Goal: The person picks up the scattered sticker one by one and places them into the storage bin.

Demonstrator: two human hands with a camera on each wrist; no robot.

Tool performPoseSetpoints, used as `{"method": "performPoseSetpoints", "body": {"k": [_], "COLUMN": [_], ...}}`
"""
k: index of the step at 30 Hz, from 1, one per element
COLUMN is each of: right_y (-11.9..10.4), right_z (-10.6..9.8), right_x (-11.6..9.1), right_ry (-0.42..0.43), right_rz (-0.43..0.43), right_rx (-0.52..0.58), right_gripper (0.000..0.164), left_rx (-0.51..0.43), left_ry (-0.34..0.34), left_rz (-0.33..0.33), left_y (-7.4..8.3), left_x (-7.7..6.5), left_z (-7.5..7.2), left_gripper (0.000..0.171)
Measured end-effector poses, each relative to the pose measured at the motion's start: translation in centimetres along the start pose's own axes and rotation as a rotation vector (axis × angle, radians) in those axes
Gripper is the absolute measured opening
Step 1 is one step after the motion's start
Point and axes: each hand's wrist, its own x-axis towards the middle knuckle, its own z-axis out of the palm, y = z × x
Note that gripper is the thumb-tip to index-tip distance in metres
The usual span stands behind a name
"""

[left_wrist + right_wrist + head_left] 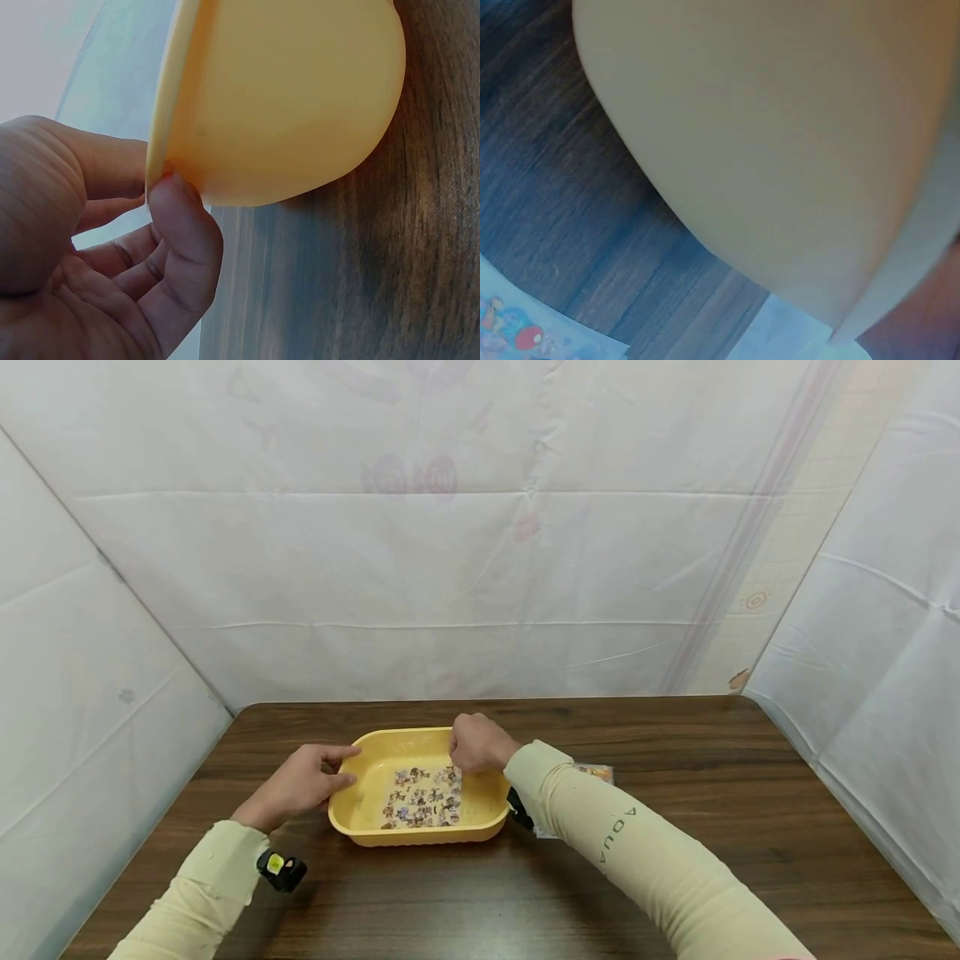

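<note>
A yellow plastic basin point(420, 838) with rounded corners stands on the table. My left hand point(306, 778) pinches its left rim; the left wrist view shows thumb and fingers on either side of the basin's rim point(171, 90). On the basin's floor lies a sheet of small cartoon figures point(422, 802), like stickers. My right hand point(480, 745) is curled like a fist inside the right back part, at the sheet's upper right corner. I cannot tell whether its fingers, hidden underneath, hold anything. In the right wrist view, the basin's outer wall point(757, 150) fills most of the picture.
A printed sheet point(597, 772) with cartoon pictures lies right of the basin, partly covered by the right forearm. The brown wooden table point(697, 760) reaches back to a pale cloth wall point(465, 568), with cloth on both sides.
</note>
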Motion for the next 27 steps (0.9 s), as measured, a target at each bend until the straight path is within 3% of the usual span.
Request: {"method": "performPoseSetpoints", "body": {"k": [15,18,21,27], "right_y": [-0.5,-0.5,-0.6,-0.6], "right_z": [-1.1,-1.4,-1.6,-2.2], "right_x": [-0.4,-0.5,-0.7,-1.1], "right_ry": [0.026,0.025,0.022,0.013], "right_rz": [-0.016,-0.025,-0.029,-0.021], "right_rx": [0.001,0.037,0.074,0.220], "right_gripper": [0.056,0.048,0.029,0.026], "left_rx": [-0.004,-0.004,0.002,0.007], "left_ry": [0.000,-0.001,-0.003,0.002], "left_rz": [-0.008,-0.018,-0.015,-0.006], "left_y": [0.0,-0.1,-0.3,-0.3], "left_x": [0.2,0.3,0.4,0.5], "left_z": [-0.1,-0.1,-0.1,-0.2], "left_gripper": [0.055,0.055,0.055,0.055]}}
